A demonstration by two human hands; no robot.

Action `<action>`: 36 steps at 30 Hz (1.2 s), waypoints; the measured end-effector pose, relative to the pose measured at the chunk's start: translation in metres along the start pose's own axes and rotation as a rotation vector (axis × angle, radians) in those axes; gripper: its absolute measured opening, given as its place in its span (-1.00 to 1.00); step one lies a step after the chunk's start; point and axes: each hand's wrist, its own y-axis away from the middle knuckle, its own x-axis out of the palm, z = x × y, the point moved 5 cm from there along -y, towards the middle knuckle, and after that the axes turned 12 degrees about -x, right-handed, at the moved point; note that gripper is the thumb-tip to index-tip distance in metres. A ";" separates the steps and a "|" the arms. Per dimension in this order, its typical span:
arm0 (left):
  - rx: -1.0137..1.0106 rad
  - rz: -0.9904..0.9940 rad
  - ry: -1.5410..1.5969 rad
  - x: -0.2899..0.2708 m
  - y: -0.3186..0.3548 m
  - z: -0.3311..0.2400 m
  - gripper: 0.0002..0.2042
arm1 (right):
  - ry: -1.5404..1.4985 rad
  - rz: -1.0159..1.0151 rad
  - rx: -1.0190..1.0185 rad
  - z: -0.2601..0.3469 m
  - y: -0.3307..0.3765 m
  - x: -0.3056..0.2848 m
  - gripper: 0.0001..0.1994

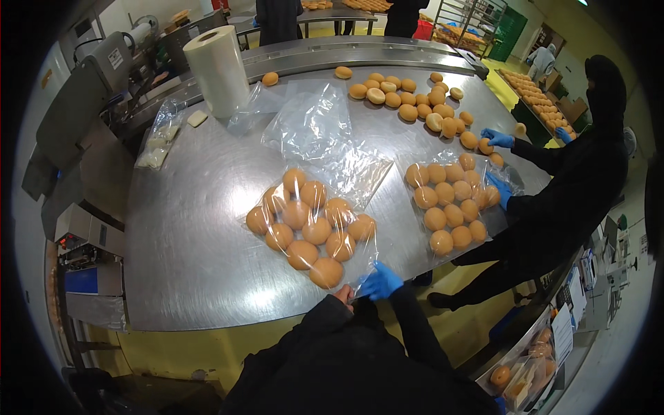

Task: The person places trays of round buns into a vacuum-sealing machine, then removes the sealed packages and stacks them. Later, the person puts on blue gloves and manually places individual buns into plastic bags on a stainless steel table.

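Note:
A clear plastic bag (355, 277) with several round golden-brown buns (317, 230) lies on the steel table in front of me, its near end reaching the table's edge. My left hand (344, 295), ungloved, is closed on that near end. Right beside it my right hand (380, 281), in a blue glove, pinches the same end of the bag; its fingertips are partly hidden. The buns sit in slanting rows inside the film. Beyond them, loose clear film (311, 124) lies crumpled on the metal.
At the right, a co-worker in dark clothes and blue gloves handles another bag of buns (453, 197). Loose buns (408, 99) are scattered along the table's far right. A large film roll (218, 72) stands at the far left, near a small bag of pale pieces (160, 142). Machinery (90, 117) borders the left.

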 end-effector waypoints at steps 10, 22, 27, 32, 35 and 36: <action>0.143 0.230 0.366 0.032 -0.033 -0.020 -0.68 | 0.303 -0.884 -0.843 0.016 -0.009 -0.067 -0.65; -0.474 -0.625 0.245 -0.259 -0.079 0.215 -0.66 | 0.154 -0.804 -0.545 -0.009 -0.010 -0.018 -0.40; -0.376 -0.396 0.406 -0.223 -0.097 0.172 -0.77 | 0.236 -0.871 -0.684 -0.018 -0.059 -0.042 -0.72; -0.450 -0.375 0.367 -0.209 -0.085 0.143 -0.81 | 0.129 -0.861 -0.781 0.000 -0.075 -0.050 -0.69; -0.451 -0.401 0.298 -0.197 -0.070 0.168 -0.80 | 0.005 -0.772 -0.625 0.057 -0.054 -0.037 -0.64; -0.446 -0.401 0.220 -0.189 -0.054 0.151 -0.79 | 0.243 -0.698 -0.564 0.092 -0.030 -0.029 -0.57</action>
